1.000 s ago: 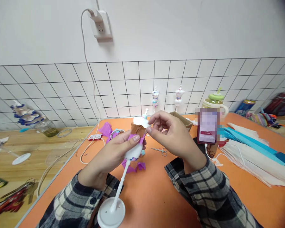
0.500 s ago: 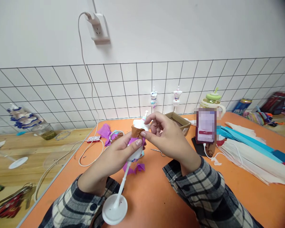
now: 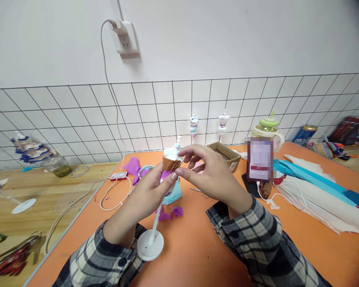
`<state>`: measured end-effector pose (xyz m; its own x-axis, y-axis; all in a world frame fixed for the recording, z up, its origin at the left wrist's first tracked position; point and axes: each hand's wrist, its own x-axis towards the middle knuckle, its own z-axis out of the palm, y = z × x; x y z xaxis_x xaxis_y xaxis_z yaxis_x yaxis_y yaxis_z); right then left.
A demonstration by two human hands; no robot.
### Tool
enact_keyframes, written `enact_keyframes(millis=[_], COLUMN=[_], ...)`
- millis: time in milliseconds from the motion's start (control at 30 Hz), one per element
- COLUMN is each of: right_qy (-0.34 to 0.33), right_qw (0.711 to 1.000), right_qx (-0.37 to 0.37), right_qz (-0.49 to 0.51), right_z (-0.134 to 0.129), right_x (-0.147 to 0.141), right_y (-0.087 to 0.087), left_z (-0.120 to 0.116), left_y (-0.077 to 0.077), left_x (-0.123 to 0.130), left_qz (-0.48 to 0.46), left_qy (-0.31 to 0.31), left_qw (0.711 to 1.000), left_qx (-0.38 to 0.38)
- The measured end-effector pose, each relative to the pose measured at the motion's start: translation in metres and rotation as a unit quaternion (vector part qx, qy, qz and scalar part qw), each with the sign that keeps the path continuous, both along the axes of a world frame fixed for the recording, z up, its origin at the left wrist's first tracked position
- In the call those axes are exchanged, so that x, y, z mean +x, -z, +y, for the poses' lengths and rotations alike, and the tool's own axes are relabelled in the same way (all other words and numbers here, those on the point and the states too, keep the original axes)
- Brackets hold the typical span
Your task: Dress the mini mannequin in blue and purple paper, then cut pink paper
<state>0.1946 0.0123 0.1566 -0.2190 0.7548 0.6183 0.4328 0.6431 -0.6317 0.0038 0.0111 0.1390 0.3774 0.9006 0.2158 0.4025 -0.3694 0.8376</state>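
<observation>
Mannequin [image 3: 171, 153] tilted between both hands: left hand [image 3: 151, 187] clamped round its body, right hand's [image 3: 211, 169] thumb and fingertips at its brown paper wrap [image 3: 171, 163].

On the surface [image 3: 194, 243], taking the scissors [image 3: 195, 189] as centre, the box [image 3: 231, 164] lies at one o'clock, one miniature dress form [image 3: 223, 124] behind it; the phone [image 3: 260, 159] is at two, before the lidded mug [image 3: 267, 129]; fabric strips [image 3: 317, 201] are at three.

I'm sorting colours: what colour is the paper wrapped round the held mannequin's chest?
Brown, in the head view.
</observation>
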Motion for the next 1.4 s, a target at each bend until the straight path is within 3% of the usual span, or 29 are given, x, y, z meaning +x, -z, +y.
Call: enact_keyframes(millis=[233,500,667,767,833,900,1000,1067,1133,1233,1300,1400], right_qy=[0.034,0.012,0.019,-0.003,-0.046,-0.113,-0.188,-0.185,-0.188,-0.194,-0.200,-0.217], right_qw=[0.999,0.999,0.999,0.999,0.992,0.972,0.907,0.888,0.896,0.924,0.927,0.917], right_qx=[0.020,0.028,0.029,-0.009,-0.071,-0.167,-0.353,-0.408,-0.396,-0.329,-0.316,-0.334], right_qz=[-0.018,-0.023,-0.008,0.049,0.094,0.125,0.134,0.107,0.067,-0.012,-0.036,-0.033], right_z=[0.002,0.000,0.001,0.003,0.005,0.006,0.006,0.005,0.004,0.006,0.009,0.014], right_x=[0.000,-0.001,-0.002,0.004,0.011,0.017,0.022,0.020,0.016,0.010,0.010,0.013], right_y=[0.002,0.002,0.000,0.001,0.012,0.035,0.087,0.123,0.150,0.169,0.172,0.172], left_z=[0.001,0.001,0.002,0.004,0.006,0.008,0.018,0.032,0.055,0.100,0.132,0.170], left_y=[0.003,0.004,0.005,-0.002,-0.007,-0.011,-0.018,-0.025,-0.032,-0.034,-0.027,-0.004], left_x=[0.001,0.001,0.001,-0.007,-0.015,-0.024,-0.028,-0.024,-0.016,0.001,0.012,0.023], left_qz=[-0.013,0.003,-0.056,-0.095,-0.110,-0.137,-0.228,-0.287,-0.299,-0.282,-0.290,-0.274], left_qy=[0.010,-0.008,0.018,0.044,0.024,-0.005,-0.027,-0.041,-0.046,-0.034,-0.038,-0.040], left_qw=[1.000,1.000,0.998,0.994,0.993,0.990,0.973,0.954,0.946,0.948,0.943,0.945], left_qx=[0.009,0.015,-0.007,-0.025,-0.028,-0.020,0.024,0.078,0.116,0.147,0.161,0.173])
